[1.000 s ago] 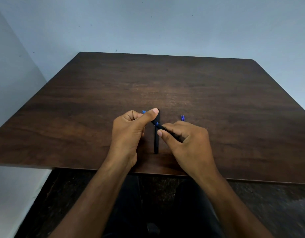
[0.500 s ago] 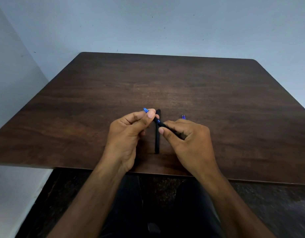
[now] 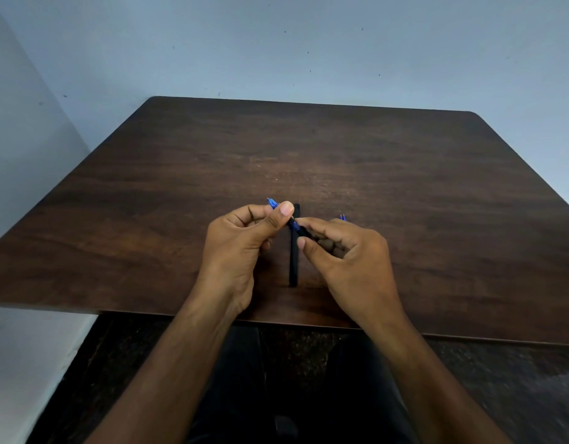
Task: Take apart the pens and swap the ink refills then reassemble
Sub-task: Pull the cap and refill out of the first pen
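Pen (image 3: 300, 231) in question is held just above the table (image 3: 405, 187), the left hand (image 3: 241, 241) pinching its blue tip end between thumb and curled fingers, the right hand (image 3: 344, 254) gripping the black body. A skewed twist or pull could bend the thin refill or let small parts fly. Directly below lies a second black pen (image 3: 294, 257), and a small blue-tipped piece (image 3: 342, 216) sits behind the right hand, both easily knocked.
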Available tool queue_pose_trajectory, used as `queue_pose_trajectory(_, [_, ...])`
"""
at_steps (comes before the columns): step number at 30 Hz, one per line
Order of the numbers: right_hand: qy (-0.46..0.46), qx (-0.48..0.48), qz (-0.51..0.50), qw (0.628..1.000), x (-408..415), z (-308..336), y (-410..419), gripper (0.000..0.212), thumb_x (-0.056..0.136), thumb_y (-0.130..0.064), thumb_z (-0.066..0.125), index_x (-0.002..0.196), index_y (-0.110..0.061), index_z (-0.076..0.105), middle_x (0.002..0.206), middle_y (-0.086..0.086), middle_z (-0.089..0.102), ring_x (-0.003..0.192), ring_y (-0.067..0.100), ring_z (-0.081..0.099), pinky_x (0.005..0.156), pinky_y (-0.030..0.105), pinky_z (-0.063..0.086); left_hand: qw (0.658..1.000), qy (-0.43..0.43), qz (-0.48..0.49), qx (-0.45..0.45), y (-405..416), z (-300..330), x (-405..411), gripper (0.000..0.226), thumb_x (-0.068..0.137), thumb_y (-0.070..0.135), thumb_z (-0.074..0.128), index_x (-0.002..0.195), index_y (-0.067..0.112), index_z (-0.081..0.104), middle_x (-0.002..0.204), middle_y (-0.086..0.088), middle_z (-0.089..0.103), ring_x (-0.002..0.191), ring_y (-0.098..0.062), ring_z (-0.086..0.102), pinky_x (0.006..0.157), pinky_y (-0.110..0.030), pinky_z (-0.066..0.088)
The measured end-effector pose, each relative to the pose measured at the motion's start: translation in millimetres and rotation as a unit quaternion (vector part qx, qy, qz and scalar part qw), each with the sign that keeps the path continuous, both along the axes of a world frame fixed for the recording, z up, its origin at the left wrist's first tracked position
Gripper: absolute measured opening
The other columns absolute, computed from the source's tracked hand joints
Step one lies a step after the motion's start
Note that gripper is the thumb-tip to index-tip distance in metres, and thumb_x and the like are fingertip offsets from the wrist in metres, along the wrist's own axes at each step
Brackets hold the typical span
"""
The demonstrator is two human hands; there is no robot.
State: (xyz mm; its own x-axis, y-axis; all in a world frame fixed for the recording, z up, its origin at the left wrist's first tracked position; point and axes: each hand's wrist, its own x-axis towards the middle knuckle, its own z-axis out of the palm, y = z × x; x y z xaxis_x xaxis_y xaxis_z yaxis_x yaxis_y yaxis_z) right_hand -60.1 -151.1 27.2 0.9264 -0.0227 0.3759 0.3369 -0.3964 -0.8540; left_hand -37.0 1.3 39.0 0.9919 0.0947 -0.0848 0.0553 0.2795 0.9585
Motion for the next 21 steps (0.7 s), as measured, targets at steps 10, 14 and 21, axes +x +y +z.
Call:
queue_pose_trajectory(10, [0.032,0.070,-0.004,0.997,2.4,0.5,2.0,0.004,0.088,-0.027,0.077,0.092,-0.027,0.079,0.071,-0.020,0.073,0.059,-0.002,0.066,0.054,0.009,0.047,1.000,-0.018,-0.007,0.019,-1.0,1.7,-4.1,0.034,0.061,0.044,0.087,0.077,0.016,0.078,0.089,-0.016,0.065,0.083,-0.023,0.047,0.076,-0.039,0.038])
queue_pose_trajectory(14, [0.042,0.087,0.000,0.995,2.3,0.3,1.9,0.004,0.087,-0.027,0.078,0.090,-0.025,0.078,0.071,-0.012,0.074,0.058,0.000,0.065,0.052,0.011,0.045,0.999,-0.034,-0.004,0.016,-1.1,1.3,-4.3,0.031,0.062,0.045,0.086,0.075,0.018,0.078,0.088,-0.014,0.069,0.082,-0.023,0.049,0.076,-0.038,0.039])
queue_pose_trajectory(21, [0.045,0.090,0.006,0.995,-0.5,2.9,2.2,0.004,0.086,-0.022,0.078,0.089,-0.025,0.077,0.074,-0.010,0.075,0.061,0.002,0.068,0.053,0.011,0.048,0.999,-0.042,0.000,0.015,-0.3,-2.8,-4.0,0.033,0.062,0.048,0.087,0.076,0.019,0.078,0.087,-0.009,0.073,0.078,-0.018,0.051,0.075,-0.038,0.041])
